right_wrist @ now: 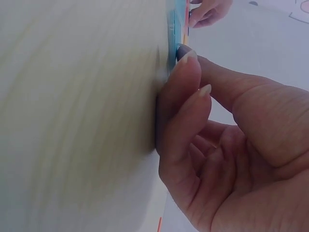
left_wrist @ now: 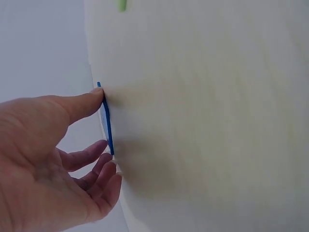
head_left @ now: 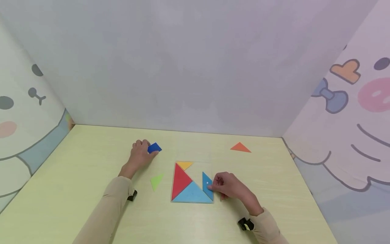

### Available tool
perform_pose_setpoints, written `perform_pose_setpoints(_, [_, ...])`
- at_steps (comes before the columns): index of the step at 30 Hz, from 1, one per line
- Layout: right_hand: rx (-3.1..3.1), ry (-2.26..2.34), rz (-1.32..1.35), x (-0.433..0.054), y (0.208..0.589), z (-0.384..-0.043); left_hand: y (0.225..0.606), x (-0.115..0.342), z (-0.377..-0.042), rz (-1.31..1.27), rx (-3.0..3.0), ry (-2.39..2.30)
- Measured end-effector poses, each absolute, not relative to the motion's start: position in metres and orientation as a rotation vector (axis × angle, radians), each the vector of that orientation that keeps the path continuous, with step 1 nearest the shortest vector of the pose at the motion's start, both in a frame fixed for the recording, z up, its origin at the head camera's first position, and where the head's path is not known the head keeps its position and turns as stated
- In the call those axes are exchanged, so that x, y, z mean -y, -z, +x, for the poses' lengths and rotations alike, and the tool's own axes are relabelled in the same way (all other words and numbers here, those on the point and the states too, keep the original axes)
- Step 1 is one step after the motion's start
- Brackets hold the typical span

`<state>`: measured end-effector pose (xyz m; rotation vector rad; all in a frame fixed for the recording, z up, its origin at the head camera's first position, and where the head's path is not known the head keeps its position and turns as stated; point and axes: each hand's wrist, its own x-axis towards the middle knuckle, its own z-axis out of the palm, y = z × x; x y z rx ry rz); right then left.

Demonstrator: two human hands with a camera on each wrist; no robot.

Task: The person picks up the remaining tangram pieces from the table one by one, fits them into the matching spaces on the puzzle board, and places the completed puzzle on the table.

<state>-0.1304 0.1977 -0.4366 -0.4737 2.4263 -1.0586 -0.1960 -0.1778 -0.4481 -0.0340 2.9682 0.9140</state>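
The blue tangram parallelogram (head_left: 206,183) is pinched by the right hand (head_left: 230,185) at the right edge of the tray (head_left: 192,202). Near the far edge of the worktop (head_left: 274,189), a dark blue tangram piece (head_left: 154,147) is gripped between thumb and fingers of the left hand (head_left: 140,156).

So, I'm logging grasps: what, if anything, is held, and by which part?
Left hand: dark-blue piece, by opposite edges. Right hand touches blue parallelogram; grip unclear.
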Motion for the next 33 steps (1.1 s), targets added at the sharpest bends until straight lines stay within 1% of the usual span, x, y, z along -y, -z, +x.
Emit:
perform_pose_setpoints(17, [-2.424,1.059,-0.477,-0.1968,0.4376,-0.1307,0.4511,0.177,-0.2019,-0.027,-2.986,-0.897])
perform_pose_setpoints(30, [-2.418,1.074,-0.484,-0.1972,0.4385,-0.1302,0.4506,0.1774,-0.2015,-0.049,-2.905,-1.031])
perform_pose_setpoints(33, [-2.416,1.075,-0.478,-0.1971,0.4389,-0.1302,0.4512,0.1777,-0.2012,-0.087,-2.868,-1.075])
